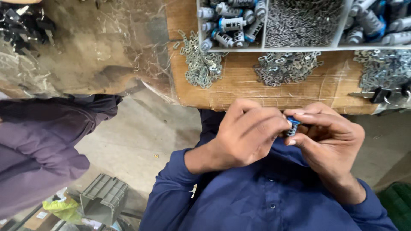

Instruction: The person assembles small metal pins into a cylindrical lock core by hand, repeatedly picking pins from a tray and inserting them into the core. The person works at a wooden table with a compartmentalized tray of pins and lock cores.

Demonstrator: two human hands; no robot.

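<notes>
My left hand [248, 132] and my right hand [327, 137] meet in front of my chest, just below the edge of a cardboard-covered worktop [239, 92]. Between the fingertips of both hands sits a small blue and silver cylindrical part [293, 126], mostly hidden by fingers. Both hands pinch it, fingers curled tight. My blue shirt sleeves [171, 188] fill the lower part of the view.
A white divided tray [265, 25] on the worktop holds silver and blue cylinders [229, 23] and small metal pieces [299, 19]. Piles of flat metal clips [201, 64] lie loose in front. A person in a purple garment [38, 145] stands at left. A grey crate [102, 196] rests on the floor.
</notes>
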